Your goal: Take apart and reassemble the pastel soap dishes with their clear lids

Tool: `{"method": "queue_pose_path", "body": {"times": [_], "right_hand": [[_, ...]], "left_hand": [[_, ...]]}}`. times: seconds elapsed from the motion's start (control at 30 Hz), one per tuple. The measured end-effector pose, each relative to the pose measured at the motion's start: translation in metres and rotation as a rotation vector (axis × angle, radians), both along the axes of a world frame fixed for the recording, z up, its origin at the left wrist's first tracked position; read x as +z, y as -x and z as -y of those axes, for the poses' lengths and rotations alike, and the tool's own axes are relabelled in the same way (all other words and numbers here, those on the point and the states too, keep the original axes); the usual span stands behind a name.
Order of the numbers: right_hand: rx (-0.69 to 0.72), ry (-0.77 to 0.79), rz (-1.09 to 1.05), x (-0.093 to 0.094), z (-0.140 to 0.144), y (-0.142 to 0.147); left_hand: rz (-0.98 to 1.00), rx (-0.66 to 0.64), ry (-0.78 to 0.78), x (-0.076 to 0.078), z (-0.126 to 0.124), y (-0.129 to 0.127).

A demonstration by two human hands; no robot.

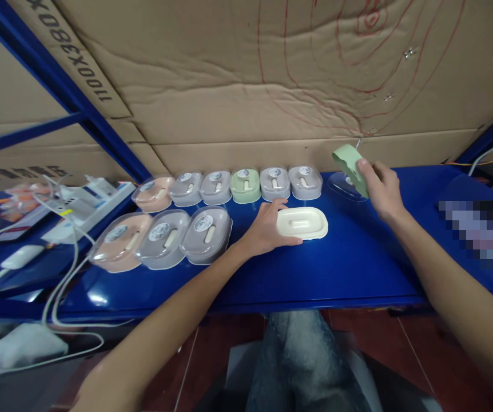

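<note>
Left hand [267, 229] steadies the cream tray [302, 222]; right hand [379, 186] grips a green insert [350, 163].
Clear lid [346, 186] lies under the right hand, apparently ready for closing.

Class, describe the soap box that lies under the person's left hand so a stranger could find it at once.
On the blue shelf, in front of the back row of lidded boxes, lies the cream soap box, touched by the left hand. Unlike its neighbours, it has no clear lid.
</note>
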State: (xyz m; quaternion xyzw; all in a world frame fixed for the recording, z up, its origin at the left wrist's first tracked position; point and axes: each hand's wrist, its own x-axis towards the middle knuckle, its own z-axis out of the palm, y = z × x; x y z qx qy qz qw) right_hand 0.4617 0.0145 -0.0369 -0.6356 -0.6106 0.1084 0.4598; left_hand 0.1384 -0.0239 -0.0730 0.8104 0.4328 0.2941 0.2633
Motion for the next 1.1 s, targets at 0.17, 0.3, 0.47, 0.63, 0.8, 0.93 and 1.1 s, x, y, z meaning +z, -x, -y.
{"method": "queue_pose_path", "body": {"times": [0.17, 0.3, 0.47, 0.63, 0.8, 0.93, 1.1], "right_hand": [[-0.013, 0.108, 0.201, 0.009, 0.006, -0.002], [-0.033, 0.205, 0.311, 0.005, 0.006, 0.002], [-0.082, 0.209, 0.425, -0.004, 0.004, 0.003], [-0.082, 0.186, 0.541, -0.013, -0.001, -0.004], [-0.029, 0.165, 0.596, -0.021, -0.005, -0.01], [-0.01, 0.182, 0.616, -0.022, -0.005, -0.011], [-0.055, 0.257, 0.727, -0.017, -0.001, -0.006]], "left_hand": [[-0.013, -0.001, 0.0, 0.001, 0.001, 0.001], [-0.015, 0.003, 0.003, 0.0, 0.0, 0.001], [-0.016, 0.002, -0.009, -0.001, 0.0, 0.001], [-0.026, 0.007, 0.004, 0.0, 0.0, 0.001], [-0.028, -0.004, 0.001, 0.0, 0.0, 0.001], [-0.033, -0.004, 0.0, 0.0, 0.0, 0.001], [-0.041, -0.014, 0.003, 0.001, 0.0, 0.002]]}}
